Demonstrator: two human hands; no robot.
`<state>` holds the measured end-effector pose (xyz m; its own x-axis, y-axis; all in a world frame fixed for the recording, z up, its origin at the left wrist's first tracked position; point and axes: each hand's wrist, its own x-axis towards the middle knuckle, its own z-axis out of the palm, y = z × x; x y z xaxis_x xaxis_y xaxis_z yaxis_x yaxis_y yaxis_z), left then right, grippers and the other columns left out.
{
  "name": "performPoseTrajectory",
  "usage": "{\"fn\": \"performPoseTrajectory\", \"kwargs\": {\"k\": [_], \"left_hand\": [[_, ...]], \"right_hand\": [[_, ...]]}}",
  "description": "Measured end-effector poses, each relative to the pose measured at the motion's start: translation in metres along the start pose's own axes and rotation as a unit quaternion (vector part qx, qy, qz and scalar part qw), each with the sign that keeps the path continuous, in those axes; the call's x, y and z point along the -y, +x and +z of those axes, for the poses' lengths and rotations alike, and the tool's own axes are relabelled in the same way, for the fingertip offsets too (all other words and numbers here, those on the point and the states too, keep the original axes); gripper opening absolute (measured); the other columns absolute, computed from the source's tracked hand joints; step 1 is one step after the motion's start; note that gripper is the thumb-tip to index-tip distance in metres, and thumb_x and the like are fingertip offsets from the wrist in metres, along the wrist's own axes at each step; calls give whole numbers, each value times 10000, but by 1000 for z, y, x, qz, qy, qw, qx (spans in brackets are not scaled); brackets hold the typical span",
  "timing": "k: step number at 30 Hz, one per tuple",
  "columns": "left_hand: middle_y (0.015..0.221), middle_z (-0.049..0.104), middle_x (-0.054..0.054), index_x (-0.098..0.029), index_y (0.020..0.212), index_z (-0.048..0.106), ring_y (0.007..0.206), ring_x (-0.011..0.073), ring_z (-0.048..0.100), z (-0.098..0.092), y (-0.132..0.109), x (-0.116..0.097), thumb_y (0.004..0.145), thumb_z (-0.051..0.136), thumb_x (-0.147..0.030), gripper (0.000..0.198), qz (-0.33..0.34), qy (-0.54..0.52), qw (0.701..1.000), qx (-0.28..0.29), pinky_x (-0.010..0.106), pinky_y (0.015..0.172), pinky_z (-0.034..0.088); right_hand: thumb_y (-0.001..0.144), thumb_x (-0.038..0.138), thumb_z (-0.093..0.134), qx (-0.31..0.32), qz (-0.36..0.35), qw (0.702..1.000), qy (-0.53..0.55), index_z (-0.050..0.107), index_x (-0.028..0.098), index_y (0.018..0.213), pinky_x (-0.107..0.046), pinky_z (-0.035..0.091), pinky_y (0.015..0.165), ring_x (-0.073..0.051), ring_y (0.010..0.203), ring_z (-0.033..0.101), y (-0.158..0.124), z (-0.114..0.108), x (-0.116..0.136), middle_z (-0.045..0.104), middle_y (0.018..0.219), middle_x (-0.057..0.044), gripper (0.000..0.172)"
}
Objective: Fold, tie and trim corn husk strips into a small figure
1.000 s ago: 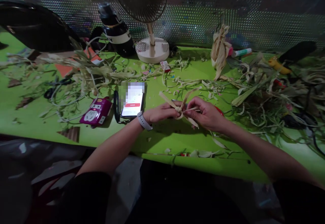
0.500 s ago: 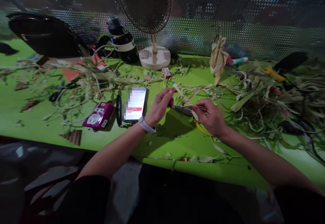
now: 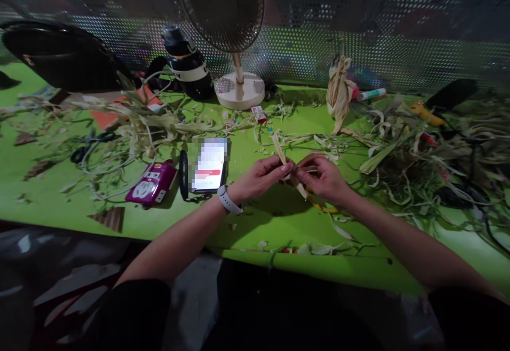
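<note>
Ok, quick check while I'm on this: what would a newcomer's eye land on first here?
Probably the lit phone, the brightest thing in view, lying on the green table beside the left wrist. Next, the left hand and right hand, close together at the middle, pinching pale husk strips. Then perhaps the fan, standing at the back before the perforated panel.

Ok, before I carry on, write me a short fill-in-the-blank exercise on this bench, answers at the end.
1. The left hand pinches the corn husk together with the ____.
2. The pale wristband is worn on the ____ arm.
3. The power strip beside the phone is coloured ____.
4. The screen of that phone is switched ____.

Missing words: right hand; left; purple; on.
</note>
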<state>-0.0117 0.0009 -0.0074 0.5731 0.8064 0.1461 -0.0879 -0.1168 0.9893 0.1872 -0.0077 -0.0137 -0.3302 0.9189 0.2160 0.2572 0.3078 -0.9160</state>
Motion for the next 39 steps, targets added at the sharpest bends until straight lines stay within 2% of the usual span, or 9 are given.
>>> {"fn": "performPoseTrajectory", "kwargs": {"k": [4, 7, 11, 17, 22, 26, 30, 34, 39], "left_hand": [[1003, 672, 73, -164, 1093, 630, 846, 137, 623, 0, 1, 3, 828, 659, -422, 371, 4, 6, 1000, -5, 245, 751, 511], [934, 686, 71, -144, 1094, 614, 754, 119, 630, 2, 3, 8, 798, 690, -433, 421, -17, -38, 999, -30, 248, 715, 525], [790, 678, 24, -133, 1018, 598, 667, 102, 630, 3, 8, 13, 729, 749, -450, 455, -48, -84, 989, -108, 246, 682, 537], [743, 680, 0, -141, 997, 566, 637, 95, 638, -1, 11, 13, 684, 776, -462, 495, -36, -102, 975, -195, 248, 676, 548], [737, 681, -4, -152, 995, 549, 645, 103, 654, 1, 10, 14, 717, 752, -448, 455, -28, -94, 972, -215, 256, 684, 549], [747, 681, -4, -159, 1007, 556, 663, 106, 654, 3, 9, 15, 730, 740, -443, 437, -26, -81, 976, -203, 251, 683, 542], [766, 675, 10, -151, 1024, 566, 682, 114, 643, 1, 8, 17, 786, 682, -429, 384, -34, -20, 980, -194, 239, 655, 517], [738, 670, 32, -137, 1058, 572, 625, 128, 605, 0, 4, 18, 869, 566, -372, 301, -55, 146, 978, -141, 241, 592, 465], [781, 684, 67, -157, 1028, 599, 623, 158, 585, 4, -2, 10, 886, 490, -255, 204, -35, 378, 925, -35, 256, 601, 416]], "right_hand": [[776, 582, 647, -1, 19, 1000, 24, 609, 195, 823, -344, 566, 738, -181, 785, 651, 5, -1, 3, 653, 837, -55, 392], [739, 568, 688, -18, 30, 999, 36, 581, 190, 789, -325, 556, 732, -168, 775, 635, 7, 0, 2, 627, 818, -40, 396], [798, 534, 643, -42, 86, 993, 67, 490, 204, 1022, -285, 532, 603, -145, 665, 632, 3, 2, 2, 635, 824, -19, 427], [808, 516, 637, -81, 42, 992, -86, 361, 209, 1204, -268, 470, 536, -140, 592, 621, -10, 8, 6, 642, 863, -17, 572], [867, 521, 558, -81, 15, 977, -197, 484, 199, 1115, -272, 453, 554, -156, 615, 629, -10, 8, 4, 666, 797, -31, 413], [939, 466, 464, -37, -58, 933, -354, 594, 174, 1060, -290, 408, 558, -177, 603, 613, -9, 9, 0, 697, 767, -64, 342], [983, 257, 392, -26, -200, 841, -502, 659, 151, 923, -317, 404, 618, -189, 666, 589, -11, 9, 2, 686, 775, -91, 294], [947, 107, 397, -20, -327, 760, -562, 665, 153, 909, -348, 431, 710, -207, 771, 578, -9, 5, 6, 661, 801, -92, 274], [952, 155, 433, -11, -348, 798, -491, 642, 198, 993, -439, 409, 984, -237, 1141, 527, -3, 0, 0, 642, 1137, -112, 218]]}}
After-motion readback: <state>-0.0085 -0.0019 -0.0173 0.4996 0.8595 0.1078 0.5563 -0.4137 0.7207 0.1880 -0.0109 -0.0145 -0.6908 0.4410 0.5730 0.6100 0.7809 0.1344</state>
